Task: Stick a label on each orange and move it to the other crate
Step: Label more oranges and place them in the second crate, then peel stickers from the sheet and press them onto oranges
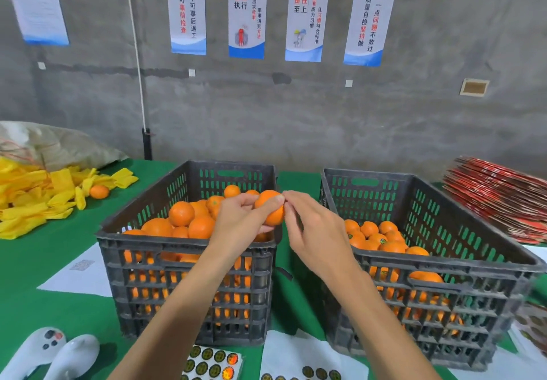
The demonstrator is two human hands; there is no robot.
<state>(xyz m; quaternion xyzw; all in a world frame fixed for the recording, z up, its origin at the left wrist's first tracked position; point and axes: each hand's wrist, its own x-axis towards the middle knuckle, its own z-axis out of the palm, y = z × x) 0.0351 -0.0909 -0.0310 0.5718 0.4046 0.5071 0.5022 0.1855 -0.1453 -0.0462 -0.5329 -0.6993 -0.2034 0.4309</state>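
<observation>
Left hand (236,220) grips orange (270,206) above left crate (189,249) | right hand (313,231) pinched narrow at its skin, label unseen | risk: sticker creases or lifts if pressed unevenly

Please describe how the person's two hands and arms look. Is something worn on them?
Both arms are bare up to the frame's lower edge: no sleeves show. The left hand and right hand wear no gloves, and I see no rings, watch or bracelet. The fingernails look short and unpainted. No markings are visible.
</observation>
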